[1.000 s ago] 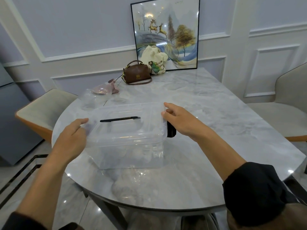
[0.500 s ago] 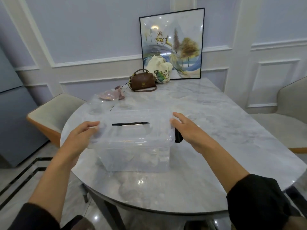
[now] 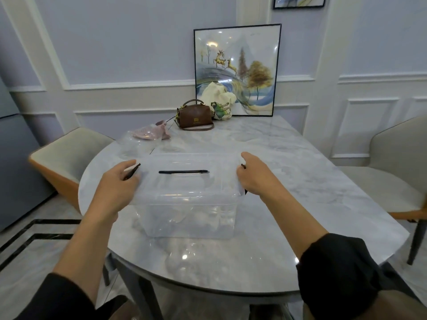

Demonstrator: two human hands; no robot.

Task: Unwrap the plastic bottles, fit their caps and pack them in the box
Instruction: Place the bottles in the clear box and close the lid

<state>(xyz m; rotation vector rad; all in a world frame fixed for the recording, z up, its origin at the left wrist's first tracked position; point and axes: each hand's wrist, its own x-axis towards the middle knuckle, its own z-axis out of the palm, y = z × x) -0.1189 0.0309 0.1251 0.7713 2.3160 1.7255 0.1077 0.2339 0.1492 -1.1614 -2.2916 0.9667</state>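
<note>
A clear plastic box point(image 3: 188, 204) sits at the centre of the frame on the marble table point(image 3: 288, 162), its lid point(image 3: 184, 181) on top with a black handle point(image 3: 183, 172) lying flat across the middle. The left hand point(image 3: 115, 188) rests on the left end of the lid, fingers curled around a black latch point(image 3: 131, 172) that tilts outward — the grip is closed on that clasp. The right hand point(image 3: 253, 179) presses on the right end of the lid, fingers bent over the edge where another black latch point(image 3: 243, 166) peeks out; its grip looks closed on that latch, though most of the clasp is hidden. Through the blurred walls pale shapes show at the bottom of the box, too unclear to tell as bottles. In the upper middle of the frame stand a brown handbag point(image 3: 194, 116), a cream cloth bag point(image 3: 219, 103) and a framed picture point(image 3: 235, 70) leaning on the wall. Crumpled clear plastic wrap point(image 3: 136, 144) and a pinkish bag point(image 3: 151, 133) lie left of the handbag.
</note>
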